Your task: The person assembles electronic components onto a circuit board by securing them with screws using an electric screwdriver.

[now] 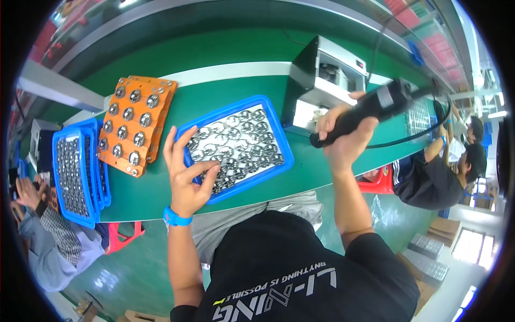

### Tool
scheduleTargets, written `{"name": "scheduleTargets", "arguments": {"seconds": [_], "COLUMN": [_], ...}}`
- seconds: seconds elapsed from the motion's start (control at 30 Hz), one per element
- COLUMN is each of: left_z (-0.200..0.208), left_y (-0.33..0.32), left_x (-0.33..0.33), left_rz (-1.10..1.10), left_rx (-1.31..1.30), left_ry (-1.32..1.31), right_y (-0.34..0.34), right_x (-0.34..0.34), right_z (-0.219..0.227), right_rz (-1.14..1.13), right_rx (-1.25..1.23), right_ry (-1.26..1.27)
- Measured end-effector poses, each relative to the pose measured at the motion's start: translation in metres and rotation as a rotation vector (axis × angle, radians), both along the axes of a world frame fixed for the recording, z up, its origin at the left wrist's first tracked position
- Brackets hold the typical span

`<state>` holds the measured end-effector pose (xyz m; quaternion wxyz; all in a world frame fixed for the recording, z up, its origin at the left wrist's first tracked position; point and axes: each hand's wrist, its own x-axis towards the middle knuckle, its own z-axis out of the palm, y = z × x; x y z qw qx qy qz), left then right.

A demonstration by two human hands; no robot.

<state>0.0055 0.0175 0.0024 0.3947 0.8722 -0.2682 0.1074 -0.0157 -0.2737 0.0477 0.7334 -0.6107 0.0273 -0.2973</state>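
My right hand [348, 134] grips a black electric screwdriver [378, 102], held tilted in front of a silver-and-black machine box [327, 80]. A black cable loops off to the right. Over the left side of a blue tray [287, 147] is my left hand [188, 177]. Its thumb and index fingertips meet in a pinch, and the other fingers stretch up along the rim. Whether anything small sits in the pinch cannot be made out. Rows of shiny round metal parts [241, 145] lie on a white sheet in the tray, packed closer toward the near side.
Left of the tray stands an orange fixture board [129, 129] carrying several round metal parts. Farther left are stacked blue trays [72, 177] of similar parts. The green workbench [209, 96] has its edge near my body. Other people work at both sides, near red stools [378, 180].
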Motion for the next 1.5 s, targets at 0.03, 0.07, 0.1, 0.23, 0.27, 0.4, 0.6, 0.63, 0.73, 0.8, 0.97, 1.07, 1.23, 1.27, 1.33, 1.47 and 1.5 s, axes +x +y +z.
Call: {"name": "scheduleTargets", "arguments": {"seconds": [0.03, 0.07, 0.1, 0.23, 0.27, 0.4, 0.6, 0.63, 0.73, 0.8, 0.97, 1.07, 1.23, 1.27, 1.33, 1.47, 1.5], "left_z": [0.0, -0.001, -0.003, -0.006, -0.007, -0.01, -0.013, -0.014, -0.014, -0.014, -0.015, -0.013, -0.015, -0.016, -0.015, -0.013, -0.014], "left_y": [0.001, 0.0, 0.0, 0.002, 0.004, 0.007, 0.012, 0.013, 0.013, 0.012, 0.012, 0.012, 0.011, 0.011, 0.011, 0.011, 0.012], "left_x": [0.0, 0.001, 0.001, 0.002, 0.002, 0.002, 0.002, 0.001, 0.001, 0.002, 0.002, 0.002, 0.003, 0.003, 0.003, 0.003, 0.003], "left_rz": [0.016, 0.004, -0.007, 0.011, 0.014, 0.012, 0.007, -0.001, 0.001, 0.002, 0.002, 0.003, 0.008, 0.007, 0.009, 0.004, 0.006], "left_rx": [0.005, -0.026, -0.057, -0.063, -0.064, -0.097, -0.104, -0.12, -0.124, -0.127, -0.133, -0.124, -0.095, -0.095, -0.115, -0.08, -0.083], "left_ry": [0.005, 0.014, 0.022, 0.013, 0.014, 0.026, 0.013, 0.018, 0.012, 0.013, 0.022, 0.018, -0.003, -0.003, 0.012, 0.003, 0.002], "right_y": [0.01, 0.023, 0.038, 0.102, 0.112, 0.135, 0.147, 0.148, 0.151, 0.152, 0.152, 0.152, 0.15, 0.151, 0.153, 0.156, 0.157], "right_x": [-0.003, -0.004, -0.003, 0.008, 0.012, 0.026, 0.032, 0.032, 0.033, 0.033, 0.033, 0.033, 0.035, 0.037, 0.038, 0.039, 0.04], "right_z": [-0.001, 0.0, 0.003, 0.002, -0.001, -0.018, -0.032, -0.033, -0.037, -0.037, -0.04, -0.04, -0.041, -0.04, -0.039, -0.043, -0.042], "right_rz": [0.057, 0.077, 0.098, 0.155, 0.201, 0.317, 0.356, 0.345, 0.333, 0.341, 0.351, 0.362, 0.45, 0.464, 0.474, 0.485, 0.485], "right_rx": [0.083, 0.094, 0.107, 0.12, 0.103, 0.007, -0.006, 0.0, -0.032, -0.028, -0.04, 0.006, -0.004, 0.023, 0.055, 0.09, 0.091], "right_ry": [-0.013, -0.044, -0.074, -0.084, -0.066, -0.067, -0.094, -0.094, -0.1, -0.105, -0.115, -0.146, -0.138, -0.144, -0.124, -0.127, -0.129]}}
